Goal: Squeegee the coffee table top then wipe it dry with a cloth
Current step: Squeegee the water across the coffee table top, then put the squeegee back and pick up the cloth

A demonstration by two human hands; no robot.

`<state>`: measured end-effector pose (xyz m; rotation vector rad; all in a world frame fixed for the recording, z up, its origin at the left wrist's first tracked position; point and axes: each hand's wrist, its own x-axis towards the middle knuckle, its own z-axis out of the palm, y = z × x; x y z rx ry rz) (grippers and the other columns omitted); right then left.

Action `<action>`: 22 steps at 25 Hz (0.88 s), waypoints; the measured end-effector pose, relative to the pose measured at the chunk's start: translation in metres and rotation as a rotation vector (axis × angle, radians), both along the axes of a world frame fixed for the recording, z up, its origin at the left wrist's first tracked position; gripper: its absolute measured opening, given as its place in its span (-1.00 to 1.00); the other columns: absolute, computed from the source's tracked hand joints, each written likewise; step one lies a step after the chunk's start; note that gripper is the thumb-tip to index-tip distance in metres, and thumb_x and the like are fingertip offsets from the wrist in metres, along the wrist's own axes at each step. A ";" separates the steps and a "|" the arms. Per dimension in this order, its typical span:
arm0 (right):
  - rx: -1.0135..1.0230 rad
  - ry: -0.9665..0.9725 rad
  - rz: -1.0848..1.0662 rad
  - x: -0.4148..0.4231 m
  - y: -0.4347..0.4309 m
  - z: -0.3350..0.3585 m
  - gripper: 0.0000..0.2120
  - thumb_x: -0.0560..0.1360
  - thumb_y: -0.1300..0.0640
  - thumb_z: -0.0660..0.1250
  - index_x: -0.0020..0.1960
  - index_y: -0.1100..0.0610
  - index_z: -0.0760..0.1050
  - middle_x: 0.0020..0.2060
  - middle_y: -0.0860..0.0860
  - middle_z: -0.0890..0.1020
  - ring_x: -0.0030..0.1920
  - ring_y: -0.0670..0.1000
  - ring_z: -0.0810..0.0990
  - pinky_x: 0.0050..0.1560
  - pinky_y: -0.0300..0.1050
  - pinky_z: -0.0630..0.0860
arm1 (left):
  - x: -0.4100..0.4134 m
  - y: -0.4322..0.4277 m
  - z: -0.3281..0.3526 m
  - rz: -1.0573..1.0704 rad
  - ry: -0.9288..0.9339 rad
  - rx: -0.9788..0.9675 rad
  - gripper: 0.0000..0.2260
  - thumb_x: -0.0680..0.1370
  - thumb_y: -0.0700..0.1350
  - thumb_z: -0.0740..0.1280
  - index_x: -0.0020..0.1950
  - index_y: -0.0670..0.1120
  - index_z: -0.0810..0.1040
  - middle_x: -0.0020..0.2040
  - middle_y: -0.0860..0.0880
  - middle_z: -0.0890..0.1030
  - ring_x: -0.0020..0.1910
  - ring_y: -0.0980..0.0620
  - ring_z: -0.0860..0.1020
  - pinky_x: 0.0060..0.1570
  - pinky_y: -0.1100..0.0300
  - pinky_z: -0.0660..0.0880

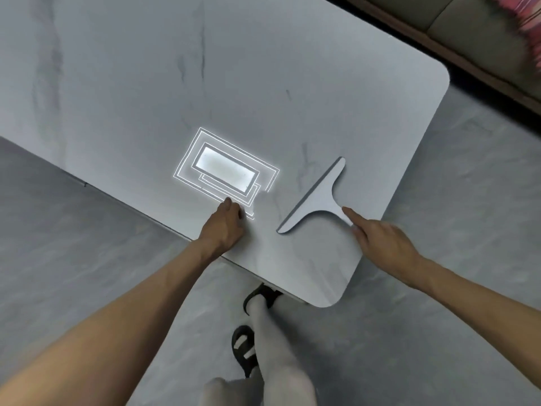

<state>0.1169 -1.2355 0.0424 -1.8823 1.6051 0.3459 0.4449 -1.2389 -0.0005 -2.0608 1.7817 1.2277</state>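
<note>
Lying flat on the coffee table, the squeegee meets the right hand's loosened fingers; left hand clenched.

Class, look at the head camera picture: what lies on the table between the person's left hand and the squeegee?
Nothing: in the head view, only bare marble-patterned table top separates the left hand from the squeegee. The ceiling light's reflection lies beyond the hand.

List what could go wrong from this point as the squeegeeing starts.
1. The right hand only touches the end of the squeegee handle with its fingertips; a loose pickup could let it slip.
2. The squeegee lies near the rounded corner of the coffee table, so a nudge might push it off.
3. The left hand rests where strokes may pass.
</note>
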 end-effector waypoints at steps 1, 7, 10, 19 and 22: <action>0.001 0.027 0.023 -0.005 0.002 0.006 -0.53 0.65 0.08 0.09 0.54 -0.10 0.15 -0.33 0.02 0.53 -0.32 0.04 0.49 -0.27 -0.11 0.38 | -0.001 0.006 0.007 0.031 0.013 0.055 -0.79 0.49 -0.28 0.19 0.11 -0.18 0.43 -0.02 -0.07 0.45 -0.08 -0.13 0.45 -0.15 0.12 0.33; -0.080 0.033 -0.006 0.002 0.011 0.064 -0.57 0.63 0.03 0.04 0.50 -0.14 0.20 -0.29 0.07 0.60 -0.24 0.15 0.58 -0.19 0.00 0.53 | 0.007 0.047 0.068 0.097 0.111 0.198 -0.74 0.53 -0.11 0.22 0.22 -0.07 0.43 0.15 -0.16 0.59 0.04 -0.12 0.56 0.01 0.06 0.49; -0.055 0.037 -0.048 0.022 0.025 0.099 -0.64 0.61 -0.04 0.03 0.39 -0.16 0.29 -0.16 0.05 0.61 -0.08 0.20 0.58 -0.10 0.01 0.51 | 0.010 0.068 0.121 0.174 0.129 0.134 -0.74 0.53 -0.12 0.24 0.22 -0.08 0.46 0.19 -0.13 0.59 0.06 -0.12 0.56 0.01 0.11 0.47; 0.682 -0.642 -0.829 0.101 0.130 0.249 -0.90 0.57 0.24 0.20 -0.03 0.22 0.50 -0.32 0.05 0.66 -0.32 -0.02 0.52 -0.22 -0.19 0.44 | -0.028 0.201 0.290 0.496 0.469 0.093 -0.88 0.41 -0.04 0.32 -0.10 -0.04 0.53 -0.04 -0.12 0.67 -0.17 -0.07 0.65 -0.10 0.07 0.56; 0.825 -0.724 -0.745 0.115 0.172 0.289 -0.83 0.59 0.28 0.19 -0.07 0.26 0.54 -0.20 0.09 0.66 -0.20 0.00 0.57 -0.02 -0.16 0.49 | -0.050 0.254 0.341 0.569 0.601 0.151 -0.70 0.52 0.06 0.35 0.05 -0.18 0.55 -0.12 -0.10 0.67 -0.24 -0.02 0.63 -0.15 0.12 0.54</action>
